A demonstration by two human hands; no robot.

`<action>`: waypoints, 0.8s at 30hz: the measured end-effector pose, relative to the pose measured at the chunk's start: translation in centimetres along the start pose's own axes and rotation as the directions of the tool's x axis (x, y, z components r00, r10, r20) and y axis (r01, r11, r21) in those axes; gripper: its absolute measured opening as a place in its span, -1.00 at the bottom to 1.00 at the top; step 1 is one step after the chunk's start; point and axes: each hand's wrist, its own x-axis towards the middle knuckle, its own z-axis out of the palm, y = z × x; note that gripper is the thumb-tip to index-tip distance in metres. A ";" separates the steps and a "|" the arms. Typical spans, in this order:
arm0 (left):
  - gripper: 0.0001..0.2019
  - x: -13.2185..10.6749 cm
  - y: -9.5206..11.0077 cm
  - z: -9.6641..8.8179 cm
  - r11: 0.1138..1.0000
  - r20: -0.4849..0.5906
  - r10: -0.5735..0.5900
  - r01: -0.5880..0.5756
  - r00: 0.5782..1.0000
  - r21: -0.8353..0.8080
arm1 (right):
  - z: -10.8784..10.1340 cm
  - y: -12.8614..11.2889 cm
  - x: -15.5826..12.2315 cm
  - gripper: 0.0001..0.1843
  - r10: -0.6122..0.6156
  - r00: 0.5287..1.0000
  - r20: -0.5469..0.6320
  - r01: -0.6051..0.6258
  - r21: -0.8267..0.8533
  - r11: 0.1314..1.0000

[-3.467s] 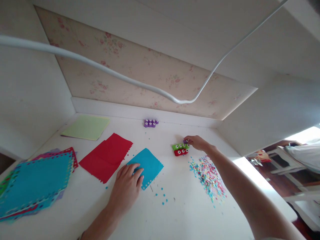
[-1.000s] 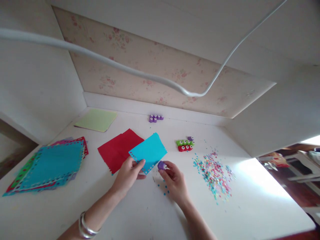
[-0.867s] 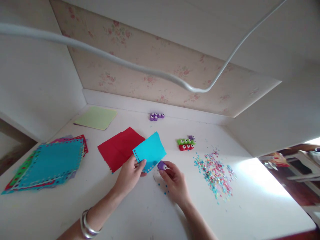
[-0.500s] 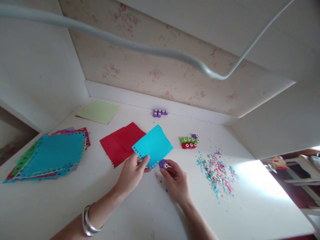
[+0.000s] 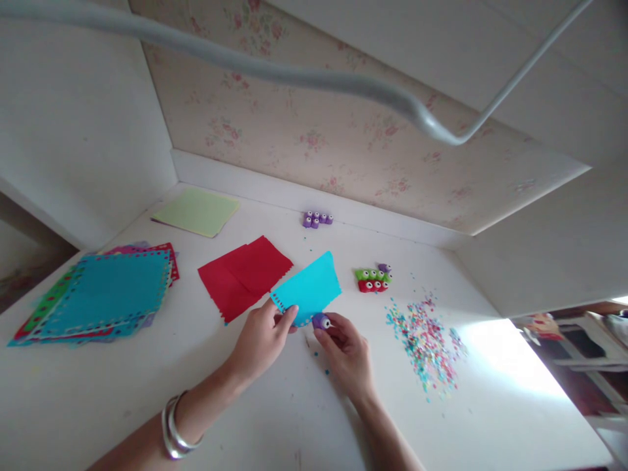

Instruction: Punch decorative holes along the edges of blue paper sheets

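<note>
A sheet of bright blue paper [image 5: 311, 288] is pinched between the thumb and fingers of my left hand [image 5: 262, 337]. Small punched holes run along its left and near edges. My right hand [image 5: 346, 356] grips a purple craft punch [image 5: 321, 321] with a white button, held against the paper's near right corner. Whether the paper sits inside the punch's slot I cannot tell. Behind my left hand lie red sheets of paper [image 5: 235, 275], partly overlapping. A few blue paper bits [image 5: 327, 371] lie on the table below my right hand.
On the white table [image 5: 235, 418], a stack of hole-edged coloured sheets [image 5: 122, 288] lies left, pale green paper [image 5: 199, 210] behind it. Purple punches [image 5: 316, 219] stand at the back; green and red punches [image 5: 373, 281] stand right, near scattered confetti [image 5: 426, 347]. A white bar [image 5: 314, 82] crosses overhead.
The blue paper has tilted, its far edge swinging right, so its face looks narrower. Both hands keep their grips nearly in place. The camera view has shifted slightly.
</note>
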 end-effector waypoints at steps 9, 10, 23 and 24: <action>-0.73 -0.2 0.0 0.3 1.000 0.001 -0.019 0.019 1.000 -0.018 | 0.1 -0.7 -0.3 -0.69 -0.040 0.998 -0.054 0.033 -0.131 0.991; -0.72 -0.2 -0.1 0.4 0.999 0.002 -0.027 0.027 1.000 -0.034 | 0.1 -0.7 -0.4 -0.69 -0.057 0.997 -0.057 0.047 -0.154 0.987; -0.80 0.2 -0.7 0.3 0.973 0.099 -0.021 -0.002 0.995 0.229 | -0.8 -1.2 0.0 -0.77 -0.084 0.994 0.063 0.100 -0.331 0.938; -0.80 0.1 -0.7 0.4 0.955 0.098 -0.014 -0.016 0.995 0.297 | -1.1 -1.3 0.2 -0.75 -0.070 0.994 0.083 0.094 -0.331 0.939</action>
